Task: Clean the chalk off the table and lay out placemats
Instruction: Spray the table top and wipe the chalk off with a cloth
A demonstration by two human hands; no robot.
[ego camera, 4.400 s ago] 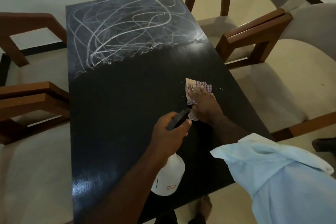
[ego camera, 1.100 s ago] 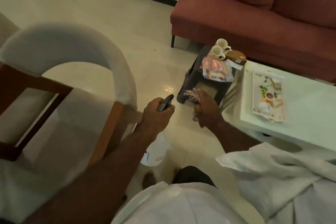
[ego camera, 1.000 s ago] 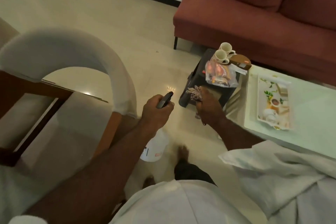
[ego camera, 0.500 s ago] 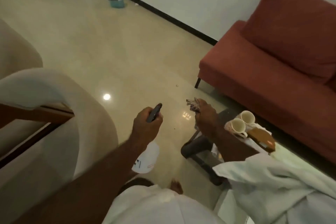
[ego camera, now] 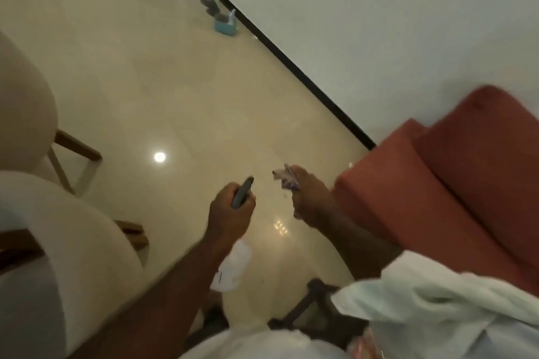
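Swung away from the dark table, it's out of shot now, far half was still chalky; left hand point(ego camera: 230, 208) still clamped on white plastic spray bottle w/ dark trigger point(ego camera: 234, 267) hanging below it; right hand point(ego camera: 309, 202) pinching crumpled checked cloth point(ego camera: 287, 179) at its fingertips; red fabric sofa point(ego camera: 437, 183) just right of that hand; prob repositioning, wiping not done imo.

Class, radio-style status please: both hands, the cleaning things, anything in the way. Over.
Left hand grips spray bottle. Right hand holds cloth. Table not in view. Red sofa beside right hand, chair at left.

Left hand point(ego camera: 230, 210) forward around spray bottle point(ego camera: 234, 267) (right hand point(ego camera: 309, 201) alongside, around cloth point(ego camera: 287, 179)).
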